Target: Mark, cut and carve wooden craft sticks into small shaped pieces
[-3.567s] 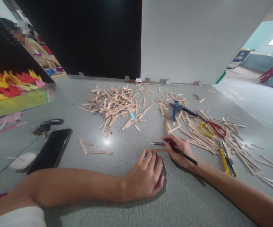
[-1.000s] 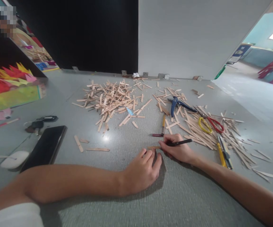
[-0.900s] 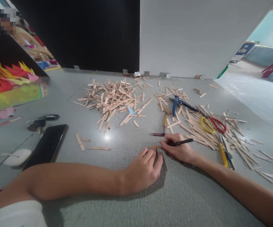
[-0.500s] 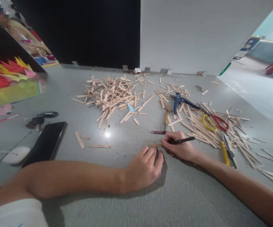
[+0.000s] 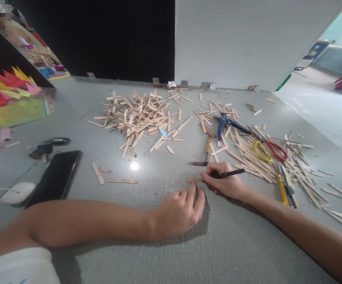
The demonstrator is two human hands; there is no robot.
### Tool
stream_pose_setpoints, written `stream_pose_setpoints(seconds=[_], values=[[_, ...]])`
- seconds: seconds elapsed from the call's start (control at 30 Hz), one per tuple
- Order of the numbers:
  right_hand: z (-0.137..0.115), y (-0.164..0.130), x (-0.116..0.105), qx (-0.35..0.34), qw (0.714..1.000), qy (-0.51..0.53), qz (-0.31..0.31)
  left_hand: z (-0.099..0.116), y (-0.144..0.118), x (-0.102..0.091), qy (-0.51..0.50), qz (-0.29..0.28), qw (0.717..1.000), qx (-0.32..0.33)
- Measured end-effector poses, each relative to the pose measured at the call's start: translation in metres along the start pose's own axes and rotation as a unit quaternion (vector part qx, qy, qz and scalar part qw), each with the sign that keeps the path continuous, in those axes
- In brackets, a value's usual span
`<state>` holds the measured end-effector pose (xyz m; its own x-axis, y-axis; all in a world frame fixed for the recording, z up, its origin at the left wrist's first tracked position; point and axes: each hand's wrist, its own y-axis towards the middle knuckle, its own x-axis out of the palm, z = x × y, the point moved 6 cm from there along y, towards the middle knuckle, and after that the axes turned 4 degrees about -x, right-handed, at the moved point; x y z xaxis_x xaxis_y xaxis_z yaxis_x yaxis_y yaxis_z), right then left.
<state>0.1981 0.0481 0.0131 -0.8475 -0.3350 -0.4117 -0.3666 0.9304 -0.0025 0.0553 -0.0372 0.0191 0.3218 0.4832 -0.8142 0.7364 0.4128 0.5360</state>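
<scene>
Since half a second ago the left hand [image 5: 180, 211] has slid back from the short wooden stick [image 5: 194, 179], its curled fingers now just short of it and holding nothing, while the right hand [image 5: 224, 182] stays pinched around a black pen [image 5: 229, 173], tip at the stick's right end. All lie on a grey floor [image 5: 159, 173] below a white wall [image 5: 233, 39], with the stick pile [image 5: 138, 116], phone [image 5: 55, 177] and scissors [image 5: 267, 150] around.

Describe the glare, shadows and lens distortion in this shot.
Head view: a small bright glare spot sits on the grey floor near the stick pile; a soft shadow lies under the left hand; the wide lens bends the wall edges and stretches both forearms; the right hand with its pen is fairly sharp, the left edge blurred.
</scene>
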Motion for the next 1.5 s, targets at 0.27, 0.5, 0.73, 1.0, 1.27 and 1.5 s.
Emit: stream_pose_setpoints(seconds=[0.27, 0.5, 0.73, 1.0, 1.27, 1.5], values=[[0.0033, -0.0002, 0.0004, 0.006, 1.0, 0.009, 0.0, -0.0024, 0.0049, -0.0027, 0.005, -0.018, 1.0, -0.011], [0.0041, -0.0006, 0.0004, 0.01, 1.0, 0.016, -0.001, -0.0006, 0.003, 0.0017, 0.012, -0.04, 0.999, 0.006], [0.0016, 0.0003, 0.0014, 0.004, 1.0, 0.017, 0.0, -0.0015, 0.003, 0.0019, 0.016, -0.04, 0.999, 0.005], [0.0012, 0.0002, 0.0016, -0.003, 1.0, 0.013, -0.007, -0.0012, 0.0033, 0.0037, 0.004, -0.059, 0.998, 0.009], [0.0041, 0.0004, 0.0022, -0.013, 1.0, 0.002, -0.001, -0.001, 0.0026, 0.0038, 0.015, -0.057, 0.998, 0.006], [0.0054, 0.0005, 0.0026, 0.0, 1.0, 0.016, 0.005, -0.0002, 0.0033, 0.0048, 0.017, -0.063, 0.998, 0.008]])
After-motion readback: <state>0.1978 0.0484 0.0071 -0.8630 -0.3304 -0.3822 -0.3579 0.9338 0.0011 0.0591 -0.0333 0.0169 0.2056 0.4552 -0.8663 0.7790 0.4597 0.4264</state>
